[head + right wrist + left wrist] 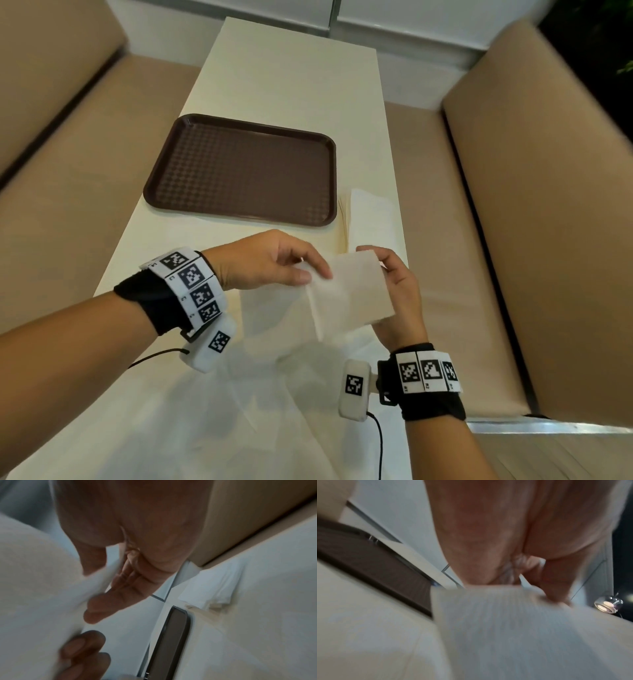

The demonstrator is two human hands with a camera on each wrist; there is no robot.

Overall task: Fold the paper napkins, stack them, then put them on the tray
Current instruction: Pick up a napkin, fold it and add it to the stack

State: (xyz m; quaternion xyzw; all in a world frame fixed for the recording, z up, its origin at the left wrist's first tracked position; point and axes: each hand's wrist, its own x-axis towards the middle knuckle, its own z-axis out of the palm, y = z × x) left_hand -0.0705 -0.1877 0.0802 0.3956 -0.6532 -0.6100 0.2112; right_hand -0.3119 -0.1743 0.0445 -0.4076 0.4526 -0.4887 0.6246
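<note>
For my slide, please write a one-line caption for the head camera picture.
Both hands, left hand and right hand, hold a white paper napkin above the table, near the brown tray.

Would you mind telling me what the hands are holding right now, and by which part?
One paper napkin: left hand pinches its left edge, right hand holds its right edge.

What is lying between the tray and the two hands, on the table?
Nothing: in the head view a bare strip of table separates the tray from the left hand and right hand, which hold a napkin.
</note>
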